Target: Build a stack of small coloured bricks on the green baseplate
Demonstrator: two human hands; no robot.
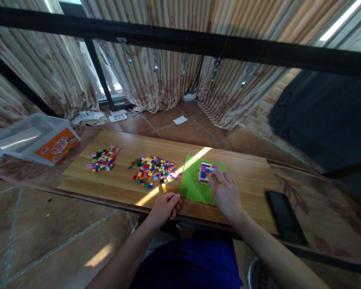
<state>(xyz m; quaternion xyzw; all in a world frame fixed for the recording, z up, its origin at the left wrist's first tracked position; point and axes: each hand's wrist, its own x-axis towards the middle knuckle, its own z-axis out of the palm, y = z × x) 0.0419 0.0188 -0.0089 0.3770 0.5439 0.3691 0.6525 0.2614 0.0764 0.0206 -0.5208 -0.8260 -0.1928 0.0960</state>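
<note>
Touching brick build point(203, 172): right hand point(226, 192) | left hand point(165, 206): grip unclear

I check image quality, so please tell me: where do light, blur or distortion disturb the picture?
Head view: a sun streak crosses the wooden board and the green baseplate; another bright patch lies on the tiled floor; same view: bricks by the right hand look soft; same view: the scene seems stretched toward the edges.
</note>
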